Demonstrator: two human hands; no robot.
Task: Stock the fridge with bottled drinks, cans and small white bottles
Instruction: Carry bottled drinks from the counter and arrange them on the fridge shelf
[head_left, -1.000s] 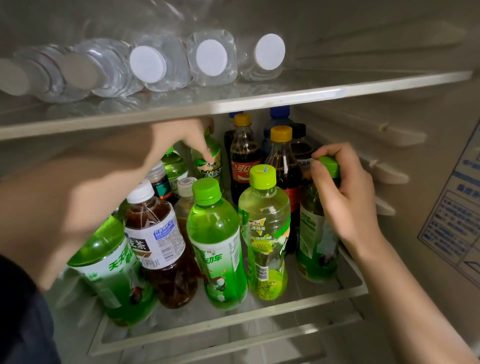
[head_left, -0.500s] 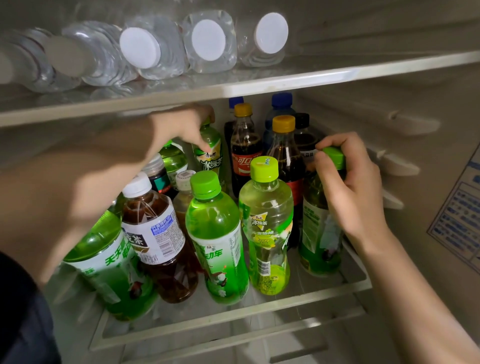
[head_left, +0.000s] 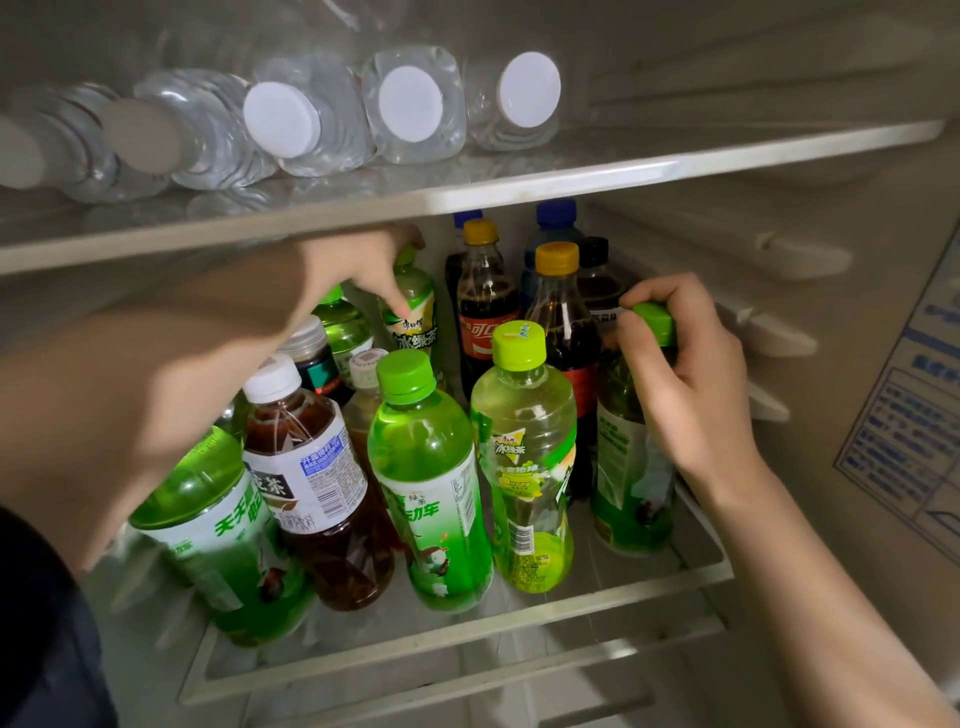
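Observation:
Inside the fridge, the lower glass shelf (head_left: 519, 618) is crowded with upright bottles. My right hand (head_left: 685, 374) grips the neck and green cap of a dark green bottle (head_left: 623, 467) standing at the shelf's right end. My left hand (head_left: 358, 265) reaches deep under the upper shelf and holds the top of a pale green tea bottle (head_left: 415, 327) in the back row. In front stand a green bottle (head_left: 431, 483), a yellow-green tea bottle (head_left: 524, 457), a brown tea bottle (head_left: 311, 478) and a leaning green bottle (head_left: 218, 530). Cola bottles (head_left: 485, 306) stand behind.
The upper shelf (head_left: 675, 166) carries several clear water bottles (head_left: 410, 104) lying on their sides, white caps facing out. The fridge's right wall (head_left: 831, 312) has ribbed shelf supports and a blue printed label (head_left: 904, 457). My left forearm crosses over the left bottles.
Both hands keep their hold on the same bottles. The view has shifted slightly; the bottles stay where they were.

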